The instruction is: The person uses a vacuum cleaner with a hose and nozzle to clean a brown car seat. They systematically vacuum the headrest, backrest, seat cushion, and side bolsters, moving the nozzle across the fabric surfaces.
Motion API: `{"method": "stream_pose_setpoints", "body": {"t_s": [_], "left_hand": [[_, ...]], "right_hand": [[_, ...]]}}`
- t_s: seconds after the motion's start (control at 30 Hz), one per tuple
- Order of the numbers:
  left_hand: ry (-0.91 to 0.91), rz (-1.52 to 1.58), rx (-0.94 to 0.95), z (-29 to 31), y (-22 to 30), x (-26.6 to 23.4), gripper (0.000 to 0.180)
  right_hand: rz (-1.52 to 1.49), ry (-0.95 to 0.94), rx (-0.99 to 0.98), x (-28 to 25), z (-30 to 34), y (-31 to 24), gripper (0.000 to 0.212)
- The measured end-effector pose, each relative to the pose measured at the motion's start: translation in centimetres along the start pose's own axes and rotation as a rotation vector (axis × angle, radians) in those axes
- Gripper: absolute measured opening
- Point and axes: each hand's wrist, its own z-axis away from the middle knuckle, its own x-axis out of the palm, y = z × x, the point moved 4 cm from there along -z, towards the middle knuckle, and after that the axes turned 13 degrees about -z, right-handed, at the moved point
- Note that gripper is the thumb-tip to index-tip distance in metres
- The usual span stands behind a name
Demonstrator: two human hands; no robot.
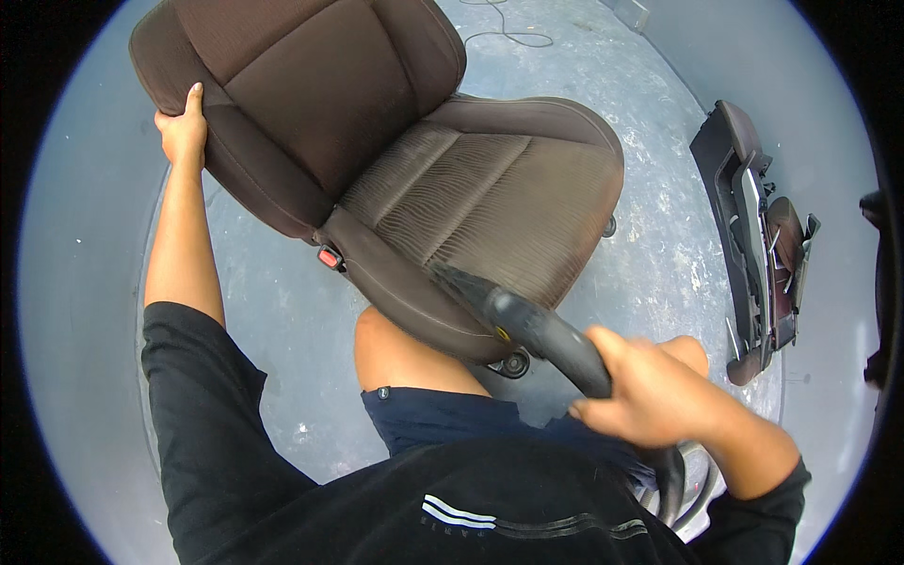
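Brown fabric covers the car seat (414, 160), which stands on the grey concrete floor (650, 254) just in front of the person's knee. The left hand (183, 127) is clamped on the backrest's side edge, thumb up. The right hand (650, 391) is wrapped tight around a black vacuum nozzle (527, 320), whose tip touches the seat cushion.

we see a car seat (424, 179) on the floor (659, 254) in front of us, backrest to the left, cushion to the right. left hand (184, 132) grips the backrest's left edge. right hand (650, 391) holds a hose nozzle (527, 325) with its tip on the cushion's near edge. a door panel (758, 245) lies well apart to the right, a cable (508, 36) behind the seat.
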Motion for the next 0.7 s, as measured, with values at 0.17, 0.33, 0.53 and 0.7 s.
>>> {"method": "stream_pose_setpoints", "body": {"t_s": [0.17, 0.33, 0.53, 0.7], "left_hand": [[0.012, 0.032, 0.077, 1.7, 1.0, -1.1, 0.121], [0.043, 0.053, 0.072, 2.7, 1.4, -1.1, 0.123], [0.004, 0.137, 0.134, 5.5, 4.0, -3.6, 0.135], [0.069, 0.153, 0.178, 8.7, 6.5, -6.5, 0.129]], "right_hand": [[0.125, -0.141, 0.094, 0.0, 1.2, -1.2, 0.05], [-0.022, -0.157, 0.524, -2.5, 6.5, -1.7, 0.051], [0.038, -0.152, 0.129, -0.7, -3.1, -1.4, 0.055], [0.018, -0.112, 0.005, 3.3, -14.9, -3.1, 0.059]]}}
